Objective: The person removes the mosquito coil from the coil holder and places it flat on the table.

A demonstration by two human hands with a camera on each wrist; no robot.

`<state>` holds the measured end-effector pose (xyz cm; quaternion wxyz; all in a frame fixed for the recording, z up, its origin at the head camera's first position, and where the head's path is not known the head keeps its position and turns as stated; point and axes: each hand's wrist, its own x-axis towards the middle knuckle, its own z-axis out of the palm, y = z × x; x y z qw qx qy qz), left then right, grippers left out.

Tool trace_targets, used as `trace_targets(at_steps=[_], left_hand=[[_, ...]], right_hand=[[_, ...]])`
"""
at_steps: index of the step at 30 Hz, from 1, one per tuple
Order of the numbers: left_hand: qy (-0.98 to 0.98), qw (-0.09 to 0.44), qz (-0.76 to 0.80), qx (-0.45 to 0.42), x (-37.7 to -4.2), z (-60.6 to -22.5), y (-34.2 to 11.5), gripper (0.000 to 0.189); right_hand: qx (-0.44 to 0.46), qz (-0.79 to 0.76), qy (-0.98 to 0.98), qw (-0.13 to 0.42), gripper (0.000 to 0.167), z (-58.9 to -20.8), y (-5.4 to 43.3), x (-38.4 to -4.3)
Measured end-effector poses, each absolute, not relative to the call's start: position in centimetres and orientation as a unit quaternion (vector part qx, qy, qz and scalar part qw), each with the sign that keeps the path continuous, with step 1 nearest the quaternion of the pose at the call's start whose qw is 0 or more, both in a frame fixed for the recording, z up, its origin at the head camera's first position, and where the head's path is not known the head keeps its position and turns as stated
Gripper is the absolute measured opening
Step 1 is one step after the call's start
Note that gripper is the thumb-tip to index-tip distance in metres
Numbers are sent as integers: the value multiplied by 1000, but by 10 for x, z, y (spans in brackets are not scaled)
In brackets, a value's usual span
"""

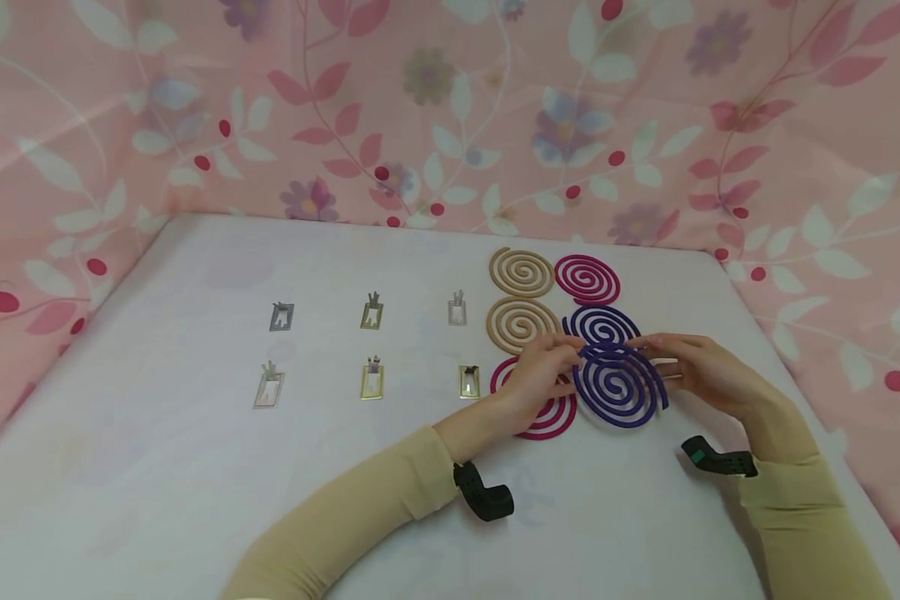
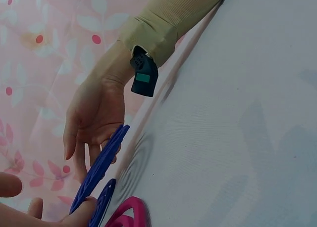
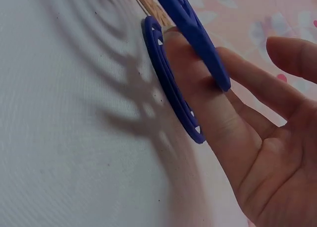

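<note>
A dark blue spiral mosquito coil [image 1: 615, 386] is held tilted above the table at the front of the coil group. My left hand [image 1: 538, 375] pinches its upper left edge. My right hand [image 1: 708, 375] touches it from the right; in the right wrist view, a straight finger [image 3: 198, 83] lies under the coil and the thumb [image 3: 294, 59] stands apart from it. Just behind, a second blue coil [image 1: 604, 318] lies flat, partly covered by the held one. The left forearm and hand overlap a pink coil [image 1: 543, 427] on the table.
Two beige coils [image 1: 521, 272] and another pink coil [image 1: 587, 279] lie in the back rows. To the left, several small metal coil stands [image 1: 372, 315] are set out in two rows. Floral pink cloth [image 1: 420, 125] hangs behind the white table [image 1: 157, 467].
</note>
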<state>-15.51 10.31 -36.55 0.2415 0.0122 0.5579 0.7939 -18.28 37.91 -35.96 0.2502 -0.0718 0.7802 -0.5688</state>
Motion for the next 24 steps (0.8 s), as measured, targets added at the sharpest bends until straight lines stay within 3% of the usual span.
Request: trace_targets(at_steps=[24], left_hand=[[601, 276, 748, 51, -150, -374, 111, 33]], right_hand=[[-71, -498, 828, 248, 52, -364, 385, -183]])
